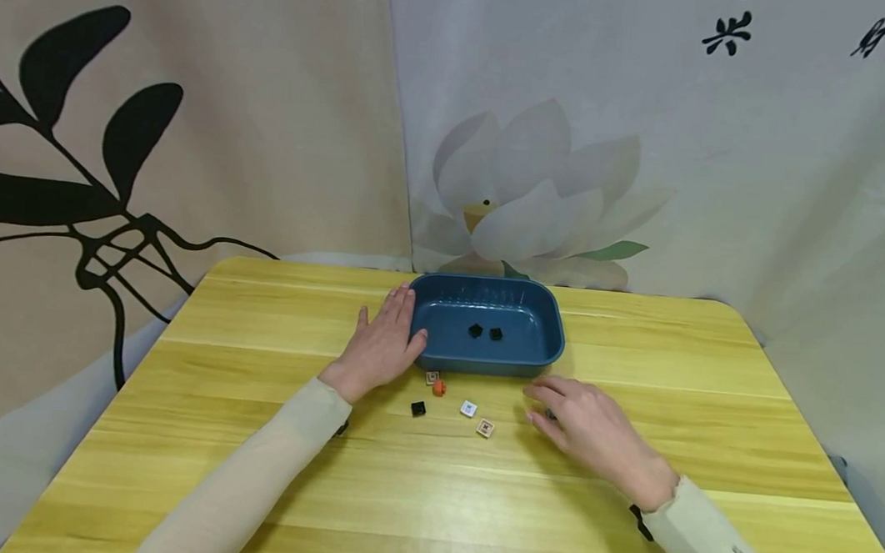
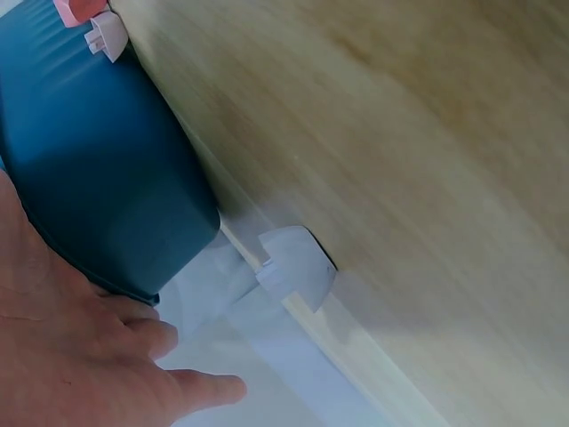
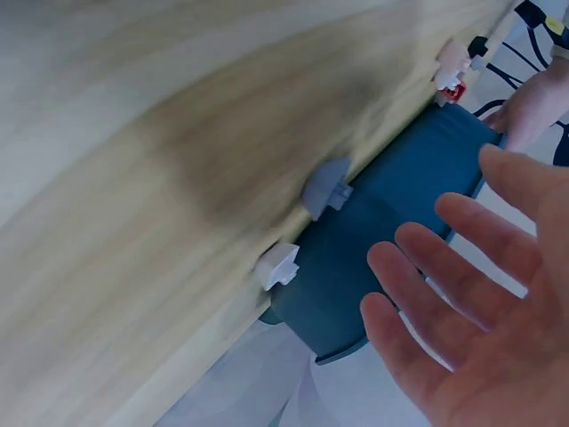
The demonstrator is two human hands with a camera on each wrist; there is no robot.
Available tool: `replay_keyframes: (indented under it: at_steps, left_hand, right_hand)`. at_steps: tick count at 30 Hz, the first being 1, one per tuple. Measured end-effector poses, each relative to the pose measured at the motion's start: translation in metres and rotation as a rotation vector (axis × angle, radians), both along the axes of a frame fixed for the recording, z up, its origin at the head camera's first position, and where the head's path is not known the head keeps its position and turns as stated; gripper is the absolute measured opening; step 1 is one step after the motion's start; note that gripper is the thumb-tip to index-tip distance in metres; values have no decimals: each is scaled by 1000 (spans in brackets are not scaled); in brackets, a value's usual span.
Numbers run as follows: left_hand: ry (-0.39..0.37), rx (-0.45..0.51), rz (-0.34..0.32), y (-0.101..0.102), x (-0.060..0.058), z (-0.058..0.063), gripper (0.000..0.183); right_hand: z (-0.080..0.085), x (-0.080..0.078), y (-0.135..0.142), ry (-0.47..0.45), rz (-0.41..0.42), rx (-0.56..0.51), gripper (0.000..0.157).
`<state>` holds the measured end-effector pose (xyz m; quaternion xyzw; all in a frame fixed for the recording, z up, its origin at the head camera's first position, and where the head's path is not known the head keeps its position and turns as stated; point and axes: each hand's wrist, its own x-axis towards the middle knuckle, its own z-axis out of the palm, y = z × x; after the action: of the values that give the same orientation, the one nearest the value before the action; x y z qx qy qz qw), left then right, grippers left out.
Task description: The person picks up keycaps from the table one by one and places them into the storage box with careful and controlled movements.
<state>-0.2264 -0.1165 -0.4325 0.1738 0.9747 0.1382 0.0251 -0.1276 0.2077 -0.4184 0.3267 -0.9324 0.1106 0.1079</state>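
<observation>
Blue tray point(image 1: 475, 367) holds two black keycaps point(image 1: 475, 331); your straight left fingers point(image 1: 403, 308) touch its left side, while your right hand point(image 1: 588, 422), fingers spread, is near loose keycaps point(image 1: 469, 408) before it.

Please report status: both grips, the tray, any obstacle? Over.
Left grip open, at left side of blue tray. Right grip open, near loose keycaps. Two black keycaps inside tray. No obstacle visible above its middle.

I see keycaps point(image 3: 326, 185) beside the tray point(image 3: 396, 200), the right hand point(image 3: 516, 347) spread nearby, the left hand point(image 3: 536, 102) at its far end.
</observation>
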Motion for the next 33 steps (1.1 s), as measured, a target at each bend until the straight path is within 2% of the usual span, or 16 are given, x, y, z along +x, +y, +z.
replay_keyframes:
  at_steps: [10, 16, 20, 28, 33]
  left_hand:
    - [5, 3, 3, -1, 1, -1, 75]
    - [7, 2, 2, -1, 1, 0, 75]
    - [6, 3, 0, 0, 1, 0, 76]
    - [0, 2, 2, 1, 0, 0, 75]
    - [-8, -1, 5, 1, 0, -1, 75]
  right_hand:
    - [-5, 3, 13, -108, 83, 97, 49]
    - [-8, 5, 17, -149, 100, 120, 52]
    - [-9, 7, 19, -156, 79, 117, 47]
    - [-12, 9, 22, -154, 27, 78, 25]
    - [-12, 9, 22, -176, 4, 79, 20]
